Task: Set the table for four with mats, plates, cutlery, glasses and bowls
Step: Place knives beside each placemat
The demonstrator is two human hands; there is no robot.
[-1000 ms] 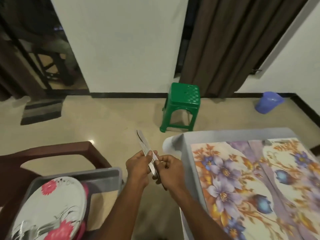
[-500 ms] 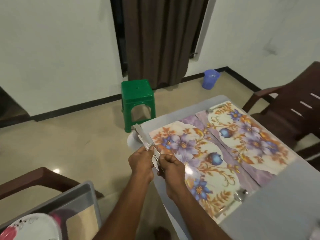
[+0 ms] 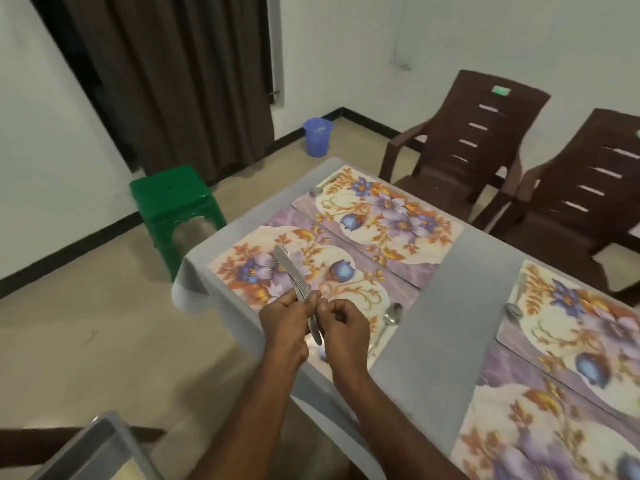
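- Left hand [image 3: 284, 323] grips the knives [image 3: 294, 285] over the table's [image 3: 446, 306] near-left corner; right hand [image 3: 343, 325] pinches their handles.
- Peel one off cleanly.
- Probably lay it along the mat [image 3: 349, 282] edge, opposite the spoon [image 3: 393, 313].

Both hands meet over the near corner of the grey table [image 3: 446, 306]. The left hand [image 3: 284, 323] grips a bunch of knives [image 3: 292, 278], blades pointing up and away over the nearest floral mat [image 3: 311, 271]; how many knives, hard to say. The right hand [image 3: 346, 329] pinches at the handles, fingers curled. A spoon [image 3: 393, 313] lies on that mat's right edge. Three more floral mats are down. Two brown chairs [image 3: 485, 147] stand at the far side, a green stool [image 3: 173, 202] and a blue bucket [image 3: 317, 136] on the floor.
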